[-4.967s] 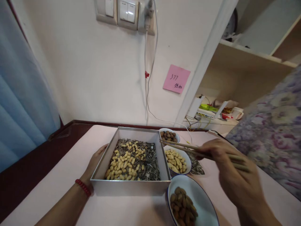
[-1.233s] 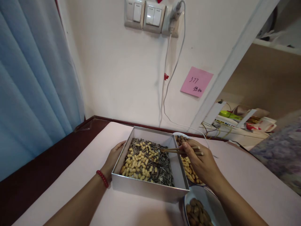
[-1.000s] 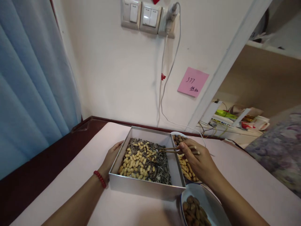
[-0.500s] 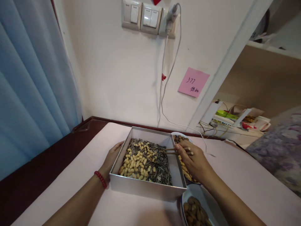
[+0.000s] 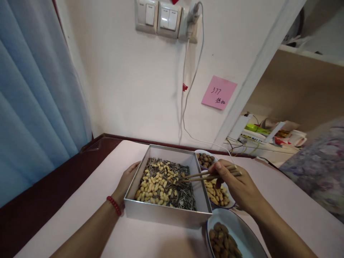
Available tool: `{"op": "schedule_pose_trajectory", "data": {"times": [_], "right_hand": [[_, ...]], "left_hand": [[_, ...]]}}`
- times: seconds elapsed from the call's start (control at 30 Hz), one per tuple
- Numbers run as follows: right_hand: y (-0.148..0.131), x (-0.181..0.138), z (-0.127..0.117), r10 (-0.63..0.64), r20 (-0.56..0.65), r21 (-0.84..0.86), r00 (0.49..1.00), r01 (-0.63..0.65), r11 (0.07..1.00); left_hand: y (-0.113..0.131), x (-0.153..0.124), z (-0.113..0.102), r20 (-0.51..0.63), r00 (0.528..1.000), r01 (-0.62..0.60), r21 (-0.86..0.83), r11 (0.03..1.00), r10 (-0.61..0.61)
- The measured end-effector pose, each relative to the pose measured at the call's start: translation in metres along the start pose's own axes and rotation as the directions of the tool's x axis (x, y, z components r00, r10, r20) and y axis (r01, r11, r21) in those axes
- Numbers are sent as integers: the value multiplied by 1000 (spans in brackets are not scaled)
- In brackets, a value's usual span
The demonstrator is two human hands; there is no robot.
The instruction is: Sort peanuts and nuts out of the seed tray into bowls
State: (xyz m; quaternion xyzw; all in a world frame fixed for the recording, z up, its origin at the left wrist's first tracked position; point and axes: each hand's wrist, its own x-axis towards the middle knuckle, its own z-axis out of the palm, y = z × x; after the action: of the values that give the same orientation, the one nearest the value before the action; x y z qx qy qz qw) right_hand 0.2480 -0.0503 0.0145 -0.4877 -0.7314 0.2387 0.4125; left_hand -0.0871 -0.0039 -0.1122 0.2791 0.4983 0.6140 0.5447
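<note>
A silvery square box (image 5: 166,214) holds shelled-looking dark striped sunflower seeds (image 5: 185,199) with many pale peanuts (image 5: 156,184) lying on them. My left hand (image 5: 128,181), a red bead bracelet on its wrist, rests with extended fingers along the box's outer left wall; its thumb is hidden. Over the right rim, my right hand (image 5: 228,179) grips a pair of wooden chopsticks (image 5: 199,177). Their tips are slightly apart and reach down among the seeds and peanuts near the middle. Whether anything is pinched between them I cannot tell.
Right of the box stand a bowl of round brown nuts (image 5: 205,159), a bowl of peanuts (image 5: 219,196) and, nearer me, a blue-rimmed bowl (image 5: 248,229) with oval brown nuts. A white cable (image 5: 185,122) hangs down the wall behind. Patterned fabric (image 5: 317,175) shows at the right.
My right hand has shifted right and slightly tilted the chopsticks, whose tips moved left and down toward the box's middle. More of the peanut bowl shows. My left hand stays at the box.
</note>
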Motion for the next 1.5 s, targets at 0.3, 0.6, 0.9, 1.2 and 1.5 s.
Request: {"op": "schedule_pose_trajectory", "data": {"times": [0.3, 0.6, 0.9, 1.2, 1.5], "right_hand": [[-6, 27, 36, -164, 53, -91, 985, 169, 981], [-6, 22, 39, -126, 164, 4, 978, 127, 992], [-6, 29, 18, -105, 35, -39, 994, 106, 994], [-1, 44, 40, -142, 44, -126, 989, 146, 981], [9, 55, 53, -169, 60, -165, 984, 176, 970]], "left_hand": [[4, -1, 1, 3, 1000, 22, 0, 1000, -22], [6, -2, 2, 14, 999, 29, 6, 1000, -29], [6, -3, 3, -10, 1000, 25, -6, 1000, -26], [0, 4, -1, 4, 1000, -10, -9, 1000, 10], [7, -5, 5, -2, 1000, -15, -22, 1000, 15]]}}
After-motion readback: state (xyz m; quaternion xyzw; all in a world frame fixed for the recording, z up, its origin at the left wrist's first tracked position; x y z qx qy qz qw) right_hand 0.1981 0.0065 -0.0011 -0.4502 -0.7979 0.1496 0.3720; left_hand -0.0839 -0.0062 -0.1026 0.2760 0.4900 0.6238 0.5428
